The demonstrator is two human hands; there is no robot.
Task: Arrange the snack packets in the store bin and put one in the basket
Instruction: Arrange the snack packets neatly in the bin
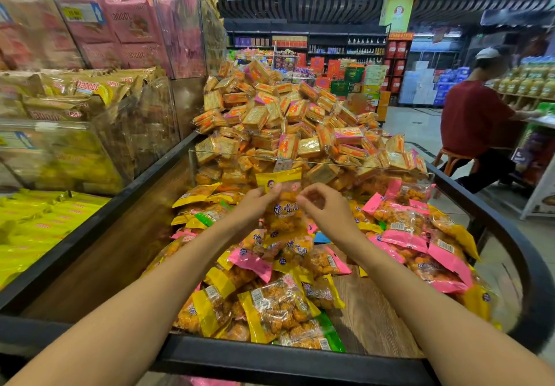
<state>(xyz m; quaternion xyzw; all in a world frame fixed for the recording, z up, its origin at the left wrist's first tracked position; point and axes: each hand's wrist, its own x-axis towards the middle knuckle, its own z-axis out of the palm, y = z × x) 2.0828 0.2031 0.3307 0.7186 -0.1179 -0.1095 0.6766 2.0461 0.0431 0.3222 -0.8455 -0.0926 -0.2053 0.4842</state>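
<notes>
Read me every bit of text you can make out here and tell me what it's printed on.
"馋嘴面": held yellow-topped packet, also on packets in the bin.
"1000GO", mirrored: pink packets and gold packets on the left shelves.
Barcodes, price tags and far signs: too small or blurred.

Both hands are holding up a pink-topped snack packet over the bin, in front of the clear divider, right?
Not quite. The head view shows the snack packet in the left hand and right hand is yellow-topped, not pink-topped. It is held above the bin, before the clear divider.
</notes>
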